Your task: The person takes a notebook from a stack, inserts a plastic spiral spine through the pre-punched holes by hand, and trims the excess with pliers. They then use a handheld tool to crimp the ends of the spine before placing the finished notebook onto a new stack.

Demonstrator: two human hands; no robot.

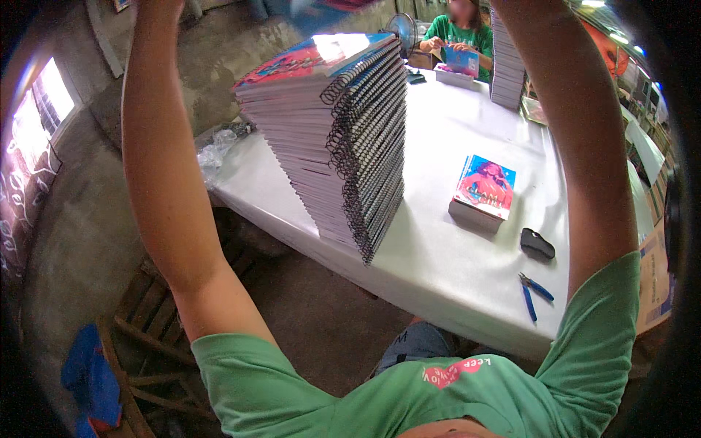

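Both my forearms are raised and run out past the top edge. Only the heel of my left hand (161, 6) shows, so its grip is hidden; my right hand is out of the picture. Between my arms a tall, leaning stack of spiral-bound notebooks (328, 139) with a colourful top cover stands on the white table (453, 263). A blurred blue shape (314, 11) hovers above that stack. To its right lies a low pile of notebooks (485, 186) with a blue and pink cover.
Blue-handled pliers (533, 292) and a small black object (537, 244) lie near the table's front edge. At the far end another person in green (460, 33) holds a notebook, beside a second tall stack (506, 66) and a fan (401, 29). A wooden chair (146, 328) stands lower left.
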